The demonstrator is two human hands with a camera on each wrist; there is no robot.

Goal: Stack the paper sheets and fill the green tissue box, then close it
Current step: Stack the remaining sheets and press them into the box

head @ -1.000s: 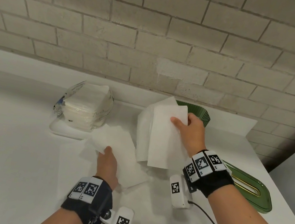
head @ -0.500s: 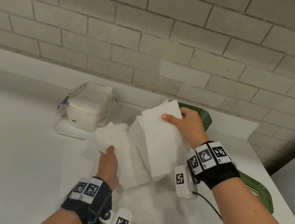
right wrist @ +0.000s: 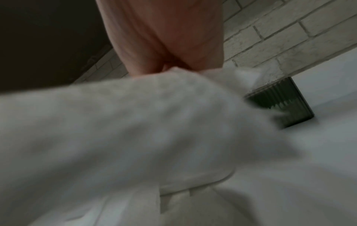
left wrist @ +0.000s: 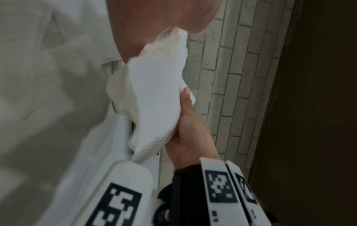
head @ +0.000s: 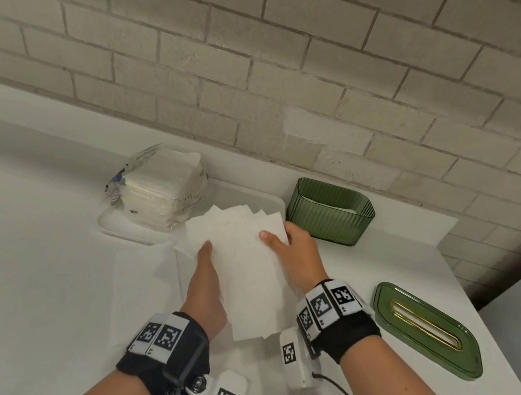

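Note:
Both hands hold one fanned stack of white paper sheets [head: 242,260] above the table. My left hand [head: 208,278] grips its left edge, thumb on top; in the left wrist view the thumb of that hand [left wrist: 186,104] presses the sheets [left wrist: 156,97]. My right hand [head: 292,248] pinches the stack's far right corner. The right wrist view shows the sheets [right wrist: 135,130] as a blur. The ribbed green tissue box [head: 329,211] stands open at the back right, also seen as the box [right wrist: 286,104]. Its green lid [head: 427,327] with a gold slot lies flat on the right.
A plastic-wrapped pack of white tissues [head: 157,191] sits on a white tray [head: 121,230] at the back left. One more loose sheet [head: 148,275] lies flat on the white table under the hands. A brick wall [head: 276,61] runs behind; the table edge falls away at right.
The right hand brought its sheets down and left onto those in the left hand, so both hands now hold one stack. The green box, hidden before, is uncovered.

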